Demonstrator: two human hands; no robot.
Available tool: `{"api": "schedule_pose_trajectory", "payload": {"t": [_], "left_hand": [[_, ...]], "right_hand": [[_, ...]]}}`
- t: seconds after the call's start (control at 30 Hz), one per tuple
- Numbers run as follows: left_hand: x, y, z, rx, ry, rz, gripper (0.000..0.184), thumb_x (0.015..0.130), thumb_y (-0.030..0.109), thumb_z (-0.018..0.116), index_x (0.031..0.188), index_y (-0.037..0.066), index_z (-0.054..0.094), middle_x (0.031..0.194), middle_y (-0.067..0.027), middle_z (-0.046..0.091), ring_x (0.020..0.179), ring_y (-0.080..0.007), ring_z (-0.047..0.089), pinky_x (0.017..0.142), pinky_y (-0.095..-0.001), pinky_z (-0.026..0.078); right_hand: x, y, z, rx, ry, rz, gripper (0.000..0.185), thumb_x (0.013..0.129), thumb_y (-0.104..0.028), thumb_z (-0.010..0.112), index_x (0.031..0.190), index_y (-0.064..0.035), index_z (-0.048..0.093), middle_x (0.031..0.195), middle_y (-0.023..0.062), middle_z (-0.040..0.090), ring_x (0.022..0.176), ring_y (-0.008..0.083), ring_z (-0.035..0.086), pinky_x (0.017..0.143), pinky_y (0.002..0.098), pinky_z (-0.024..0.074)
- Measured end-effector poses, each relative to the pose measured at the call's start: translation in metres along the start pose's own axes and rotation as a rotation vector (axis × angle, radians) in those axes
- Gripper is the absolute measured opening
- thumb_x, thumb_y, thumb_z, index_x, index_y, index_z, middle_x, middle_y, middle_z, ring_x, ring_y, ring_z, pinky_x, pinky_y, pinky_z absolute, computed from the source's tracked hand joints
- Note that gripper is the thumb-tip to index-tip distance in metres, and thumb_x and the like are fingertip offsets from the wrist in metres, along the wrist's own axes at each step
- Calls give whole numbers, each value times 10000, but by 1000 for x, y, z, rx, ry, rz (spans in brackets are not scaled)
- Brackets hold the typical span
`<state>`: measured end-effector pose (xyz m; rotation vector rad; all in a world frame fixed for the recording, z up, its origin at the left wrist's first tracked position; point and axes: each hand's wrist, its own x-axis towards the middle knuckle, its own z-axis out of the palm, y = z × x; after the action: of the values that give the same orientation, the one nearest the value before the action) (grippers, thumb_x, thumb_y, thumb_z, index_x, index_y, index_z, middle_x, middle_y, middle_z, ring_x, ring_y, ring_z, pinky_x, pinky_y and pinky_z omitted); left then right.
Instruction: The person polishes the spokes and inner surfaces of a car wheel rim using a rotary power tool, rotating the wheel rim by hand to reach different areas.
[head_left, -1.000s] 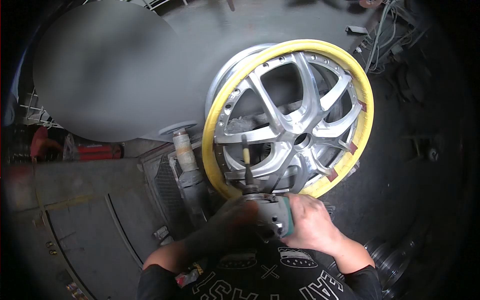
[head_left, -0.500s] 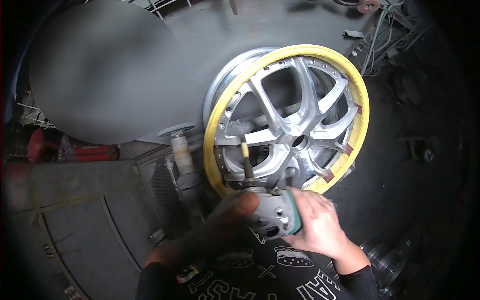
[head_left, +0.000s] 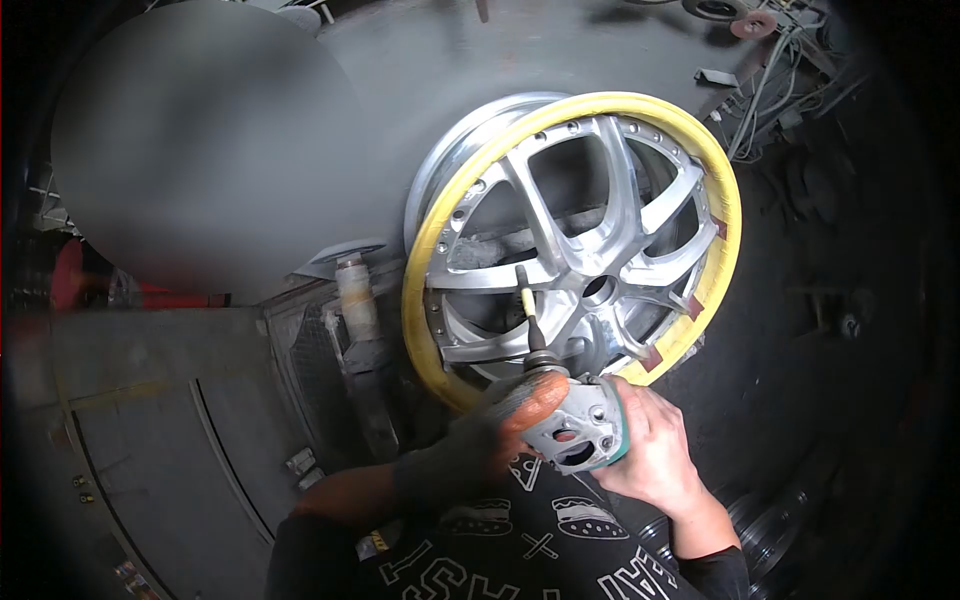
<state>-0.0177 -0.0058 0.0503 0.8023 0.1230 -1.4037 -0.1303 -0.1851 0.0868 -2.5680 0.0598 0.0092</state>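
Note:
A silver multi-spoke wheel [head_left: 615,235] stands tilted, its rim wrapped in yellow tape [head_left: 728,180] with several dark red patches. My left hand [head_left: 490,425], in a grey and orange glove, is closed round the neck of a grey and green power tool [head_left: 580,432]. My bare right hand [head_left: 655,450] grips the green side of the tool's body. From the tool a thin shaft [head_left: 530,310] with a pale yellow band points up, its dark tip over the left spoke. Whether the tip touches the metal I cannot tell.
Left of the wheel stands a taped post [head_left: 357,300] with a flat disc on top. A grey panel [head_left: 160,420] fills the lower left. Cables [head_left: 765,95] hang at the upper right, and more rims [head_left: 770,530] lie at the lower right. A blurred round area covers the upper left.
Both hands and the tool have moved right, and the shaft's tip has shifted along the left spoke towards the hub. Both hands keep their hold.

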Motion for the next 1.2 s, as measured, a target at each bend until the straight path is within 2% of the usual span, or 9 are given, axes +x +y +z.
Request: {"api": "schedule_pose_trajectory", "payload": {"t": [0.3, 0.5, 0.63, 0.73, 0.8, 0.83, 0.93, 1.07, 1.2], "left_hand": [[-50, 25, -24, 120, 55, 207, 623, 974, 573, 476, 1252, 20, 550, 1162, -86, 624, 1078, -168, 598, 944, -327, 456], [-57, 23, -25, -12, 172, 247, 702, 943, 641, 493, 1263, 19, 551, 1149, -85, 630, 1070, -166, 606, 933, -335, 466], [-43, 15, -38, -45, 20, 194, 600, 976, 565, 504, 1240, 31, 569, 1118, -69, 642, 1046, -165, 616, 911, -335, 482], [-19, 9, -23, 507, 24, 458, 457, 1013, 454, 511, 1210, 49, 587, 1080, -51, 648, 1021, -166, 625, 905, -334, 485], [-11, 9, -3, -36, -103, 155, 343, 1025, 361, 528, 1192, 69, 591, 1064, -41, 644, 978, -156, 640, 829, -310, 524], [-4, 6, 1, -41, -110, 155, 343, 1025, 361, 528, 1192, 69, 591, 1064, -41, 644, 978, -156, 640, 829, -310, 524], [14, -5, 8, -104, -83, 132, 376, 974, 398, 607, 1195, 94, 590, 1063, -40, 642, 925, -128, 662, 590, -276, 572], [12, -8, 0, -81, -39, 86, 385, 962, 409, 622, 1193, 103, 596, 1055, -34, 644, 940, -132, 664, 577, -299, 579], [-8, -8, -20, -147, -58, 124, 358, 972, 383, 624, 1180, 91, 605, 1048, -27, 650, 938, -113, 643, 699, -289, 559]], "right_hand": [[37, -34, 16, 44, -111, -117, 791, 572, -146, 808, 1241, 118, 478, 948, 226, 631, 847, 381, 666, 838, 436, 549], [44, -43, 20, 34, -144, -150, 826, 576, -166, 821, 1261, 122, 461, 971, 225, 624, 885, 382, 658, 857, 426, 533], [35, -38, 9, 19, -97, -107, 794, 582, -167, 816, 1250, 100, 482, 993, 213, 634, 899, 367, 662, 850, 433, 531], [20, -27, -6, -43, -42, -64, 763, 582, -170, 814, 1235, 79, 508, 992, 202, 643, 904, 356, 666, 840, 429, 530], [10, -18, -11, -62, 18, -9, 735, 568, -176, 820, 1212, 43, 541, 964, 188, 649, 881, 360, 666, 818, 429, 532], [7, -14, -14, -69, 15, -6, 735, 568, -176, 820, 1212, 43, 541, 964, 188, 649, 881, 360, 666, 818, 429, 532], [1, -3, -17, -95, 37, 53, 748, 546, -183, 836, 1205, 20, 546, 942, 186, 645, 830, 378, 659, 783, 445, 536], [1, -1, -11, -85, -1, 55, 761, 547, -180, 833, 1215, 32, 537, 956, 195, 649, 843, 381, 662, 796, 446, 537], [13, -17, -2, -30, -67, -19, 797, 544, -170, 826, 1236, 70, 513, 994, 218, 651, 887, 388, 664, 830, 448, 533]]}}
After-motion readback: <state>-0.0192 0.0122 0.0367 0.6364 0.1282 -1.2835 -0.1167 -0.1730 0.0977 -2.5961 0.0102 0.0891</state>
